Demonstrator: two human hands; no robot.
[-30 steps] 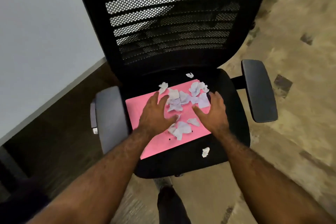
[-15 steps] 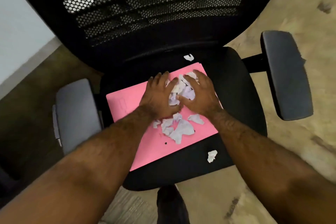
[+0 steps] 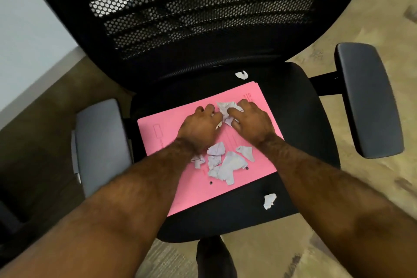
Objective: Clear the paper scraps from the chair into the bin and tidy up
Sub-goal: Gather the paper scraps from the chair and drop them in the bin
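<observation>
A pink folder (image 3: 167, 126) lies flat on the black chair seat (image 3: 300, 119). My left hand (image 3: 199, 127) and my right hand (image 3: 250, 121) are side by side on the folder's far half, fingers curled around a bunched clump of white paper scraps (image 3: 225, 108) pressed between them. Several more scraps (image 3: 225, 162) lie loose on the folder just below my wrists. One scrap (image 3: 269, 201) rests on the seat near its front edge, another scrap (image 3: 241, 75) on the seat behind the folder.
The chair's mesh backrest (image 3: 191, 7) rises behind the seat. Grey armrests stand at the left (image 3: 101, 144) and right (image 3: 367, 97). Tan carpet (image 3: 372, 187) surrounds the chair, and a pale wall (image 3: 27, 29) is at the left. No bin is in view.
My hands moved from spread apart to the folder's far half and closed together, gathering the upper scraps into one clump. The view has come closer to the seat.
</observation>
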